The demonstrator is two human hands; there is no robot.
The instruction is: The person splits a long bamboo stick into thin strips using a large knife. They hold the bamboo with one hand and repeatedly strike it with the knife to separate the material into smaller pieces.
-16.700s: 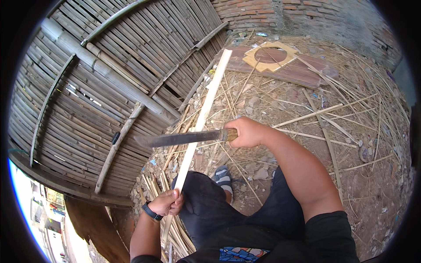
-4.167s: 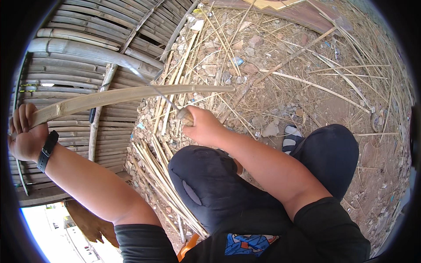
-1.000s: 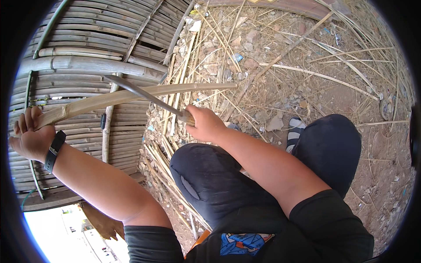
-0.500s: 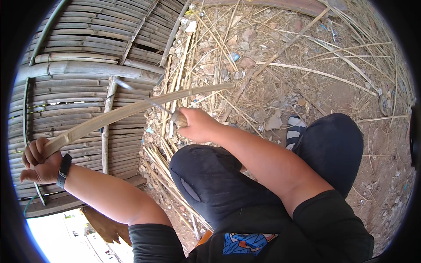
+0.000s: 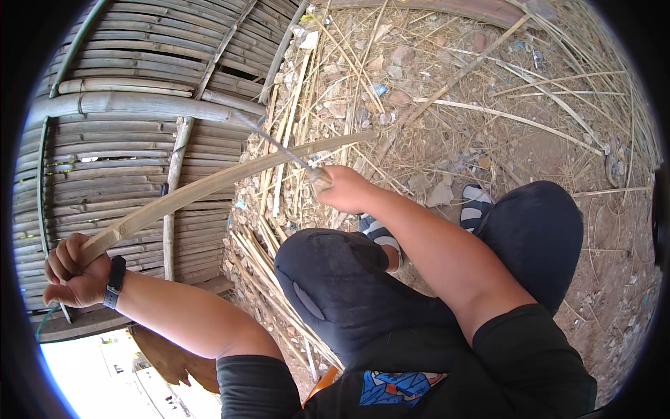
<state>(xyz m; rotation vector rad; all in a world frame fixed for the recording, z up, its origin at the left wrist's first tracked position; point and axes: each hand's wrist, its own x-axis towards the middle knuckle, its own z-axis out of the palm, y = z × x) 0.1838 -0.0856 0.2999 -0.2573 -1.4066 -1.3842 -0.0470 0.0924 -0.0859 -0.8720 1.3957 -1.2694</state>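
Observation:
My left hand (image 5: 78, 271), with a dark watch on its wrist, is closed round the near end of a long, pale bamboo strip (image 5: 183, 197). The strip slants away to the right, its far end over the littered ground. Closed round the short handle of a knife (image 5: 283, 149) is my right hand (image 5: 343, 188). Its thin blade points up and to the left and crosses the strip in the view. Whether the blade touches the strip I cannot tell.
A slatted bamboo wall (image 5: 118, 164) stands at the left. More split bamboo strips (image 5: 262, 248) lie along its foot, beside my bent knee. Dry straw, stones and scraps cover the ground (image 5: 530, 150). A long strip (image 5: 516, 119) lies across it at the right.
My right hand has drawn the knife to the right along the strip, towards its far end. My left hand has shifted slightly right, still gripping the strip.

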